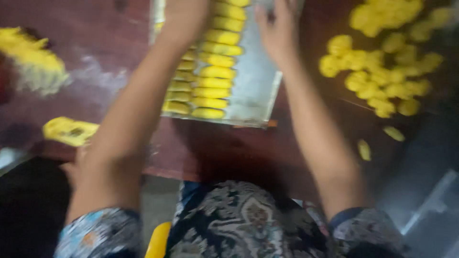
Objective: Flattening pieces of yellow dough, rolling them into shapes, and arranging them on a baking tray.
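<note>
A metal tray (260,81) lies on the dark red table (201,143), holding two rows of several yellow oblong dough pieces (217,71). My left hand (184,19) reaches over the left row near the tray's far end; its fingers are blurred and cut off by the frame's top. My right hand (277,28) hovers over the bare right part of the tray, fingers spread, with nothing seen in it. The picture is motion-blurred.
A heap of yellow dough balls (382,62) lies at the right, with two loose pieces (366,149) nearer me. A yellow lump (69,130) and yellow crumbs (33,57) sit at the left. A metal object (435,203) is at the lower right.
</note>
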